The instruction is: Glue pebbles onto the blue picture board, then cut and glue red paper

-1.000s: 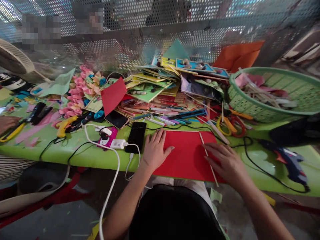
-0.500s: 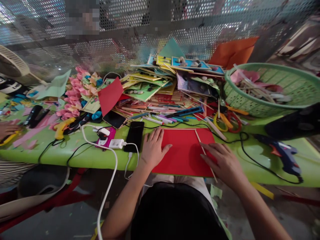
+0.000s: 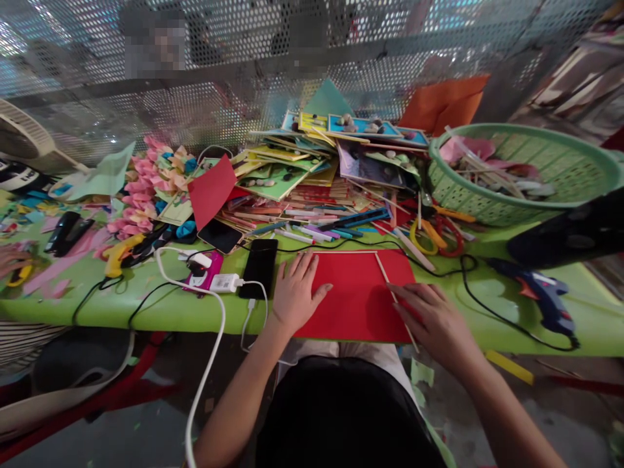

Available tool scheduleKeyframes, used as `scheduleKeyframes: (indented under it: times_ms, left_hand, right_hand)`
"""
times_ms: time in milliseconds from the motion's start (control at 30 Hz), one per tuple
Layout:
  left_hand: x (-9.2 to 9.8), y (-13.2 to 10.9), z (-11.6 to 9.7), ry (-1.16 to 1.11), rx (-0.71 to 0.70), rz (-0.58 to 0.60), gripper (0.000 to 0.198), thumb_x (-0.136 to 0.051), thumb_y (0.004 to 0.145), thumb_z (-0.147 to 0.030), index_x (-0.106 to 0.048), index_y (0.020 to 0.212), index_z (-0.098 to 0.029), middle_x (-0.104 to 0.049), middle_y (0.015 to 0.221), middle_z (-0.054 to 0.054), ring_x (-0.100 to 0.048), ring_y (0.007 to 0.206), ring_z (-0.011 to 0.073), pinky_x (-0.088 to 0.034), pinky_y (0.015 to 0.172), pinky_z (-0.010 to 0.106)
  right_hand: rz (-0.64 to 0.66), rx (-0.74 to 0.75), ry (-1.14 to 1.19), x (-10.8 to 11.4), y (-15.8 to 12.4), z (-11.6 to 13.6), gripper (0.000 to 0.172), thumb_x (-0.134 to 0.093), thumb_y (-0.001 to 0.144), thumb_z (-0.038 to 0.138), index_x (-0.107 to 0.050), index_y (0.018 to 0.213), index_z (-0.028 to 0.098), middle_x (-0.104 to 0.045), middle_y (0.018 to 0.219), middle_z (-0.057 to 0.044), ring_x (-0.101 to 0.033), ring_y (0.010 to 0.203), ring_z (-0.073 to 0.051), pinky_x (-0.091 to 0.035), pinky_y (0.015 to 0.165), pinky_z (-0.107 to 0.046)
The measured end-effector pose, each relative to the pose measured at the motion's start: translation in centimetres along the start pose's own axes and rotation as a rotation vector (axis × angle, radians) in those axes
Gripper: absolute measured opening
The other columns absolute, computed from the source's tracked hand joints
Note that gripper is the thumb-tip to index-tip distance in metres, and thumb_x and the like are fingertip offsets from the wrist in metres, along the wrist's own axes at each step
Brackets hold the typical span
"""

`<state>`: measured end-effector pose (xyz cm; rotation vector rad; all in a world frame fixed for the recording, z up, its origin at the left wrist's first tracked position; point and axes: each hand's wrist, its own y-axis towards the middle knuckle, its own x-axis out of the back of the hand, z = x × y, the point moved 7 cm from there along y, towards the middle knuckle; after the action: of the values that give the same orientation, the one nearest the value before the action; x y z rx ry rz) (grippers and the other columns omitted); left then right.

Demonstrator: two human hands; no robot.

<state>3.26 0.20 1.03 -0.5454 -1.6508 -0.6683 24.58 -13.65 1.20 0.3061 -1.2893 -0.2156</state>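
A red sheet of card (image 3: 351, 296) lies in front of me at the table edge. Thin pale sticks run along its far edge and down its right side; the right-hand stick (image 3: 383, 268) slants towards me, its near end reaching the front edge. My left hand (image 3: 296, 292) rests flat on the card's left part, fingers stretched and thumb apart. Over the right side, my right hand (image 3: 429, 318) has its outstretched fingertips on the slanting stick. Part of that stick is hidden under the fingers.
A black phone (image 3: 260, 268) and a pink power socket (image 3: 207, 270) with cables lie to the left. Behind are markers and piled pebble cards (image 3: 285, 179). On the right are a green basket (image 3: 475, 195), scissors (image 3: 429, 237) and a blue glue gun (image 3: 541, 292). Another person's hand (image 3: 12, 260) shows far left.
The view has shifted slightly. Both hands stay in nearly the same places on the card, the right fingertips a little lower along the stick.
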Motion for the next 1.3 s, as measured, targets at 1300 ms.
scheduleKeyframes:
  times_ms: [1300]
  left_hand:
    - [-1.6,5.1,-10.3,0.001,-0.44,0.123,0.062,-0.033,0.107,-0.053,-0.043,0.156,-0.017,-0.043,0.164,0.006,-0.036,0.152,0.0236,-0.03,0.126,0.049]
  right_hand:
    - [-0.024,0.008,0.025,0.3,-2.3,0.9,0.032,-0.051,0.102,0.021,-0.067,0.129,0.014,-0.066,0.111,-0.013,-0.06,0.096,-0.025,-0.049,0.086,-0.041]
